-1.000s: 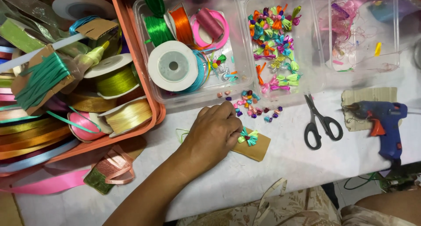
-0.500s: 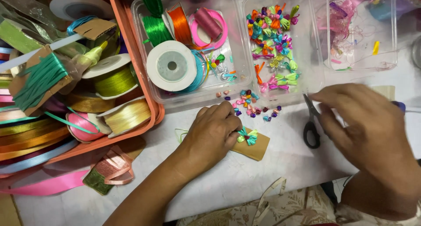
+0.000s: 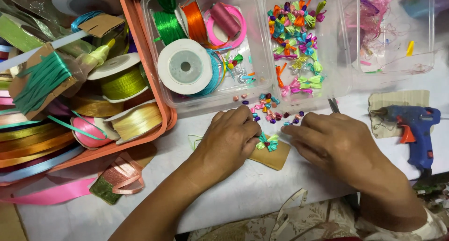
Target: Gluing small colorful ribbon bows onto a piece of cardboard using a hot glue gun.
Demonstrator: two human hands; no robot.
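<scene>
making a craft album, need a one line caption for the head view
Left hand pins a small ribbon bow on brown card, right hand alongside.

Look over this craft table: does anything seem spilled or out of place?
Yes. Small coloured beads lie loose on the table outside the clear boxes, just beyond the left hand and right hand.

White table (image 3: 243, 194) with clear boxes (image 3: 206, 96), orange tray (image 3: 154, 96), blue glue gun (image 3: 414, 124), scattered beads (image 3: 269, 107).
</scene>
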